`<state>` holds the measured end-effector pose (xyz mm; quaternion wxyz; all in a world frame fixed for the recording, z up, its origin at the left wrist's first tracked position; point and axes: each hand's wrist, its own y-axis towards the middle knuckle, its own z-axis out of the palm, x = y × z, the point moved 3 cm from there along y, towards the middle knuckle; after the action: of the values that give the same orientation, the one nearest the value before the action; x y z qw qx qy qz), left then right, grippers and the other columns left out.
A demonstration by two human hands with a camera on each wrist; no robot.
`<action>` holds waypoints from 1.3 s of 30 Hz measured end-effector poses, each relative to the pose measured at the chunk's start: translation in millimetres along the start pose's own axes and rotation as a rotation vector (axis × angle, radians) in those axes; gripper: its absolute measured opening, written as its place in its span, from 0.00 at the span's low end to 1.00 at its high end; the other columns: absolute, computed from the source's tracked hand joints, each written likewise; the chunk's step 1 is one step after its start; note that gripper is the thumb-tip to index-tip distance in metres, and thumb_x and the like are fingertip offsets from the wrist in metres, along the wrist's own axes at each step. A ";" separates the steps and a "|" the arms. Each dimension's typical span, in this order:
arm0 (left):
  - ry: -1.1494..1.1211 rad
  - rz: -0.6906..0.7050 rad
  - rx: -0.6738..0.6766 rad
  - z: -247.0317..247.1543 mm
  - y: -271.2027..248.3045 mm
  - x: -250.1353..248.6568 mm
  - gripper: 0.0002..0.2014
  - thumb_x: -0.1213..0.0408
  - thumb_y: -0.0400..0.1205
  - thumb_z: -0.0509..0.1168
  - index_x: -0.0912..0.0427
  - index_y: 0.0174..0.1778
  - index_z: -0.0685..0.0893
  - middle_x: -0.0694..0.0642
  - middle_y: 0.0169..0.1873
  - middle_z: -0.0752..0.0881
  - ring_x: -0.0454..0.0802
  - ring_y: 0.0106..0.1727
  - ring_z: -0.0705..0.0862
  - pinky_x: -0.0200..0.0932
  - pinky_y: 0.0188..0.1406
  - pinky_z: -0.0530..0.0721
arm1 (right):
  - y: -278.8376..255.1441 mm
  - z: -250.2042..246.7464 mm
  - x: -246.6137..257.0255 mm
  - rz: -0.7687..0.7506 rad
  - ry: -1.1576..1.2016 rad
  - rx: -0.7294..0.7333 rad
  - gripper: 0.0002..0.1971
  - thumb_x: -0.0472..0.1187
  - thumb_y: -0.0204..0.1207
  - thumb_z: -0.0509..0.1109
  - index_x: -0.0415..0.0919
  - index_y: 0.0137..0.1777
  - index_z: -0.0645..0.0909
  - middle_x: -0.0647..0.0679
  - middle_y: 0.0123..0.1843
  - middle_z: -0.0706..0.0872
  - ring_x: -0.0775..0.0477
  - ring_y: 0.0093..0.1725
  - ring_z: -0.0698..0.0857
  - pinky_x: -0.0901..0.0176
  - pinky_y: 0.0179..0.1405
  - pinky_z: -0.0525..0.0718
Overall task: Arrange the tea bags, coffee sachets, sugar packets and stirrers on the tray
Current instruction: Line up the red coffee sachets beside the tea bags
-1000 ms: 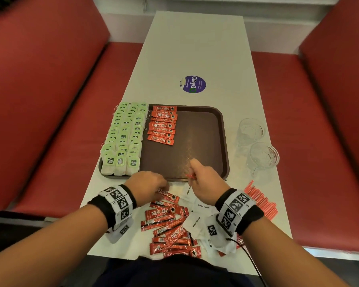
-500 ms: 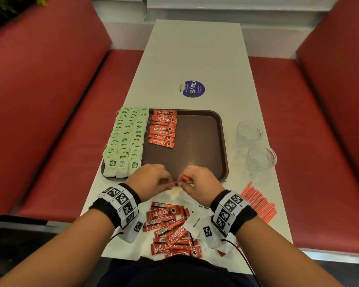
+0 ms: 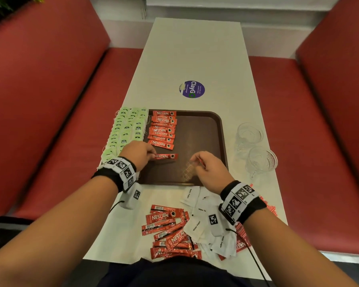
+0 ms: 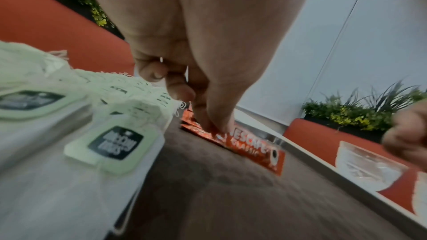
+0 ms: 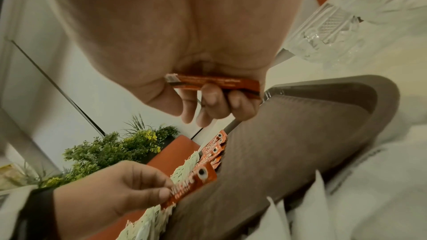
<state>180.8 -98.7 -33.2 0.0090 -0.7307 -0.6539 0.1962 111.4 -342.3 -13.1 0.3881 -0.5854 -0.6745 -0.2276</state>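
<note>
left hand (image 3: 140,153) now over tray (image 3: 220,129), pinching Nescafé sachet (image 3: 166,156) just below sachet column (image 3: 163,129) | right hand (image 3: 207,168) grips spare sachets (image 5: 215,84) | column grows; sugar, stirrers pending

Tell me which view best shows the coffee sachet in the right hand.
Right wrist view: the coffee sachet lies across the palm, gripped by the right hand, its length exposed. Head view shows only a thin red edge past the knuckles. Left wrist view doesn't show it.

Two clear glasses (image 3: 255,148) right of the tray, round purple sticker (image 3: 192,89) on white table (image 3: 195,54), red benches (image 3: 39,90).
</note>
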 end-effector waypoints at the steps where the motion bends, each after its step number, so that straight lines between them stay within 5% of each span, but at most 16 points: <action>1: 0.064 -0.026 0.034 0.8 5.5 2.2 0.07 0.55 0.84 0.69 0.47 0.54 0.90 0.49 0.47 0.89 0.50 0.50 0.85 0.47 0.55 0.84 | 0.5 -1.6 0.1 0.005 -0.008 0.004 0.10 0.33 0.82 0.63 0.46 0.56 0.81 0.50 0.55 0.83 0.53 0.53 0.83 0.59 0.55 0.82; 8: 0.188 -0.059 -0.036 1.5 23.5 1.8 0.11 0.50 0.80 0.71 0.47 0.56 0.87 0.48 0.50 0.89 0.51 0.54 0.86 0.51 0.57 0.85 | 1.7 -6.4 -1.6 0.029 0.049 -0.007 0.12 0.31 0.82 0.60 0.45 0.54 0.82 0.50 0.52 0.85 0.52 0.52 0.84 0.58 0.55 0.82; 12: 0.123 0.052 0.079 12.5 27.5 -15.5 0.12 0.54 0.78 0.75 0.49 0.56 0.88 0.49 0.52 0.88 0.49 0.53 0.85 0.47 0.56 0.84 | 2.5 -5.9 -3.5 0.061 0.060 0.005 0.11 0.33 0.81 0.60 0.45 0.47 0.83 0.46 0.45 0.86 0.48 0.40 0.83 0.52 0.45 0.83; 16: 0.177 0.026 0.137 14.2 38.8 -20.4 0.12 0.57 0.81 0.72 0.51 0.59 0.88 0.54 0.58 0.87 0.54 0.59 0.84 0.49 0.61 0.83 | 4.0 -8.5 -3.2 0.076 0.116 0.009 0.12 0.42 0.79 0.57 0.47 0.40 0.83 0.44 0.43 0.87 0.47 0.45 0.84 0.50 0.50 0.83; 21: 0.213 -0.003 0.196 3.3 57.4 -15.5 0.15 0.62 0.83 0.70 0.54 0.66 0.85 0.57 0.65 0.85 0.57 0.64 0.83 0.48 0.65 0.81 | 5.8 -10.9 -3.6 0.076 0.184 0.007 0.15 0.47 0.74 0.52 0.38 0.37 0.74 0.41 0.35 0.78 0.44 0.37 0.76 0.46 0.43 0.77; 24: 0.213 0.014 0.138 1.8 60.3 -10.5 0.12 0.61 0.82 0.72 0.53 0.61 0.87 0.57 0.60 0.86 0.56 0.60 0.84 0.47 0.59 0.81 | 7.1 -9.5 -6.6 0.109 0.226 0.015 0.10 0.47 0.75 0.52 0.45 0.34 0.65 0.49 0.32 0.69 0.49 0.34 0.68 0.46 0.39 0.69; 29: 0.200 0.015 0.103 0.1 63.1 -11.4 0.10 0.57 0.81 0.72 0.51 0.58 0.87 0.55 0.57 0.86 0.55 0.58 0.85 0.48 0.58 0.84 | 8.7 -6.9 -11.5 0.162 0.224 0.104 0.08 0.49 0.73 0.51 0.45 0.39 0.64 0.48 0.36 0.66 0.47 0.36 0.66 0.42 0.40 0.67; 33: 0.143 0.049 0.025 -6.3 56.8 -16.8 0.11 0.51 0.81 0.71 0.50 0.56 0.88 0.53 0.52 0.87 0.52 0.53 0.85 0.47 0.53 0.84 | 12.3 -8.0 -9.7 0.145 0.056 0.092 0.09 0.39 0.86 0.54 0.40 0.46 0.73 0.47 0.36 0.75 0.50 0.34 0.72 0.52 0.38 0.72; 36: -0.100 0.183 -0.081 -15.1 39.0 -33.3 0.13 0.45 0.84 0.65 0.49 0.49 0.90 0.47 0.44 0.88 0.47 0.46 0.84 0.42 0.46 0.78 | 16.4 -5.5 -7.9 0.096 -0.080 0.104 0.06 0.36 0.86 0.61 0.45 0.53 0.78 0.51 0.44 0.82 0.54 0.40 0.79 0.57 0.44 0.80; 39: -0.286 0.342 -0.019 -22.9 14.5 -55.1 0.13 0.44 0.83 0.65 0.47 0.49 0.90 0.42 0.40 0.88 0.39 0.43 0.83 0.39 0.45 0.79 | 20.6 -0.8 -3.9 0.030 -0.130 0.108 0.07 0.37 0.85 0.64 0.46 0.59 0.80 0.52 0.51 0.82 0.55 0.48 0.81 0.64 0.50 0.80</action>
<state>197.7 -148.1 -0.8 -0.1240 -0.7958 -0.5169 0.2902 131.5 -341.0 -18.8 0.3776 -0.5872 -0.7008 -0.1467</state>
